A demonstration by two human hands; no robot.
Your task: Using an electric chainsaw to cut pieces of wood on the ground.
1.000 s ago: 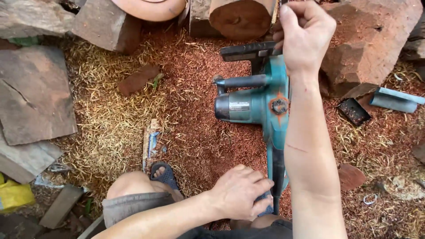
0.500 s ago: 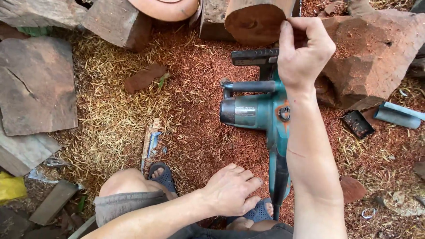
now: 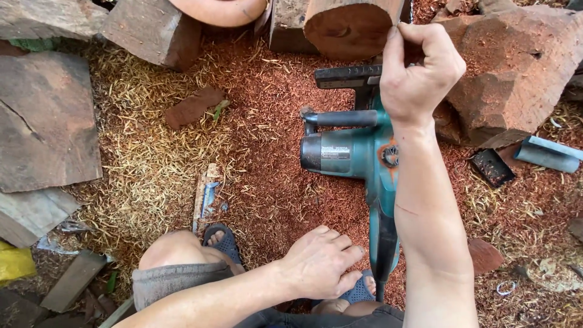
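Right hand [image 3: 419,76] has lifted off teal electric chainsaw [image 3: 364,158], fingers curled shut, pinching something thin, cannot tell what. Left hand [image 3: 322,264] stays spread beside rear handle, gripping nothing. Saw lies flat on reddish sawdust ground [image 3: 255,121], below round log end [image 3: 349,27].

Chainsaw [image 3: 358,155] matt teal plastic; log [image 3: 349,24] rough wood.

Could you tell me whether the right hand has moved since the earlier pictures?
Yes. The right hand, fingers curled shut, has shifted slightly right of the saw's black top handle; earlier it sat directly over it. The camera moved too.
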